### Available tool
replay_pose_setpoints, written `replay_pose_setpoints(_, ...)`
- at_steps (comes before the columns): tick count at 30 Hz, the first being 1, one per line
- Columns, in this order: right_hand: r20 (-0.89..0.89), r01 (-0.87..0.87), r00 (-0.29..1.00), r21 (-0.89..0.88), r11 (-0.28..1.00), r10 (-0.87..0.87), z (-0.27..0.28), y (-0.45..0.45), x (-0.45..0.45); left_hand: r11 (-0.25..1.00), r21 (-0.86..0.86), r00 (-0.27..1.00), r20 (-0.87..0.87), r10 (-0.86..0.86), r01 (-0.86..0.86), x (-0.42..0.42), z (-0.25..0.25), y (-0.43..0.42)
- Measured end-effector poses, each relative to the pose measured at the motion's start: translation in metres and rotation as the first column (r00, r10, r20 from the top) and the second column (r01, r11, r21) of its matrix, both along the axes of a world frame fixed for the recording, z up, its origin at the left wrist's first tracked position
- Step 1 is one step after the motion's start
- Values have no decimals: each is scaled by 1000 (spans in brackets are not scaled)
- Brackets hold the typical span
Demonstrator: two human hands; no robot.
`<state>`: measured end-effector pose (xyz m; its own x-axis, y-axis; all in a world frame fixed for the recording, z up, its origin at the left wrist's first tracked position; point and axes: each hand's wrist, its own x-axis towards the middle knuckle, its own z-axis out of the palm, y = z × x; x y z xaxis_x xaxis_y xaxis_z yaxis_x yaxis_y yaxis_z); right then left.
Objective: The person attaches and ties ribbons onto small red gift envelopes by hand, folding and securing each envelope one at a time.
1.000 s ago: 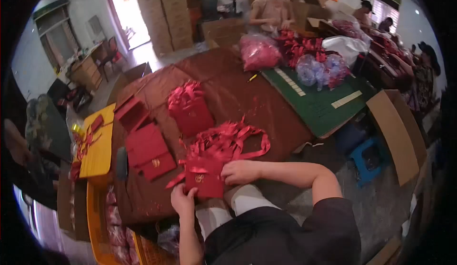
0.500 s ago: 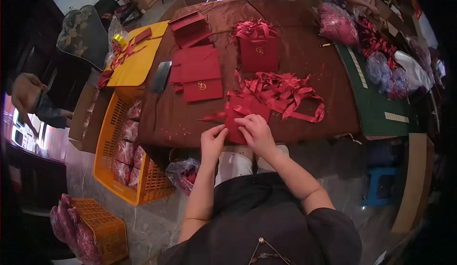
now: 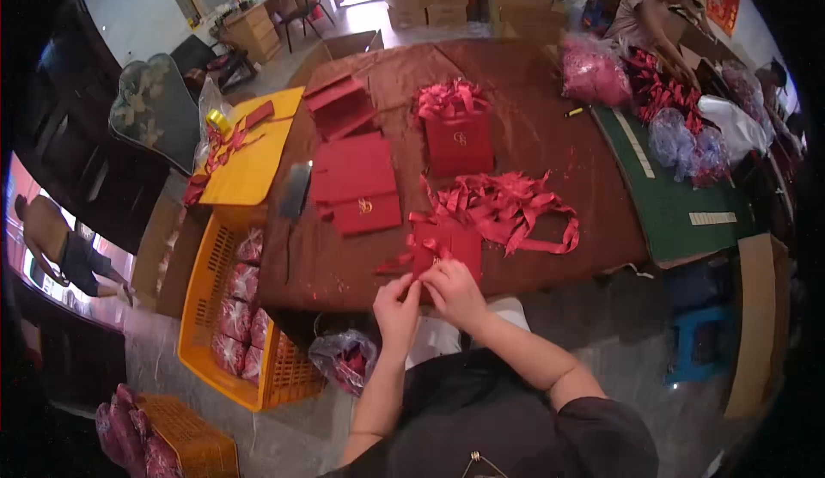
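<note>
A small red paper bag (image 3: 460,244) lies flat near the table's front edge, with a strip of red ribbon across its upper part. Over its lower edge, my left hand (image 3: 397,308) is closed in a pinch. My right hand (image 3: 457,292) pinches right beside it, fingertips nearly meeting the left's. Whatever sits between the fingertips is too small and covered to make out. A tangled heap of red ribbons (image 3: 516,207) touches the bag's far right side. Several red bags (image 3: 354,182) with gold lettering are stacked to the left. Another red bag (image 3: 460,143) farther back is topped with ribbons.
A dark phone (image 3: 296,188) lies left of the stack. Yellow board (image 3: 258,156) and green board (image 3: 679,220) flank the brown-covered table (image 3: 550,280). An orange crate (image 3: 199,306) holds wrapped red packs. One person (image 3: 649,18) works at back right; another (image 3: 64,242) is at far left.
The view has tilted upward, showing more of the room. My left hand has come in beside my right hand at the bag's lower edge. The person at far left has shifted position.
</note>
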<state>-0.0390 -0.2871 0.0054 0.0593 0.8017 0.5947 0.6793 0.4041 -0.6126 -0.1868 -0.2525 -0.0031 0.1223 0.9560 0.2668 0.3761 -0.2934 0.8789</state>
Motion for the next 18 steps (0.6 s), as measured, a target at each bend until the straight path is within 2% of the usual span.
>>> replay_pose_setpoints(1, -10, 1, 1000, -3, 1000, -1, -3, 0, 0, 995, 104, 996, -91, 2, 7, -1, 1, -2)
replay_pose_setpoints(2, -38, -9, 999, -18, 1000, 9, -2, 1, 1, 996, 84, 991, -127, 34, -24, 3, 9, -7)
replay_pose_setpoints(5, -154, 11, 988, -12, 1000, -13, 9, -3, 0, 965, 260, 988, -138, 74, -36, 10, 21, -16)
replay_pose_setpoints(7, -130, 15, 992, 37, 999, -11, 18, -5, 1, 924, 381, 979, -173, 110, -36, 11, 22, -20)
replay_pose_setpoints(9, -412, -13, 907, -226, 974, -84, 32, -14, -3, 912, 411, 957, -267, 111, 9, 12, 30, -30)
replay_pose_setpoints(11, -421, -20, 905, -188, 982, -62, 30, -15, -2, 883, 464, 931, -349, 107, 72, 13, 36, -38)
replay_pose_setpoints(12, -371, -5, 926, -188, 982, -66, 30, -16, -1, 881, 468, 931, -347, 111, 69, 11, 37, -39)
replay_pose_setpoints(14, -319, 7, 946, -181, 983, -66, 31, -16, 4, 905, 410, 961, -276, 3, 115, 7, 39, -39)
replay_pose_setpoints(15, -292, -22, 956, -118, 993, -14, 33, -17, 9, 925, 335, 967, -235, -100, 177, -2, 41, -35)
replay_pose_setpoints(16, -261, -53, 965, -56, 997, 37, 36, -17, 15, 972, 106, 978, -50, -205, 209, -12, 37, -31)
replay_pose_setpoints(17, -227, -86, 970, 3, 996, 85, 38, -18, 18, 953, -121, 954, 154, -258, 277, -20, 33, -27)
replay_pose_setpoints(18, -227, -93, 969, 39, 995, 100, 42, -20, 20, 931, -184, 933, 243, -266, 314, -23, 39, -24)
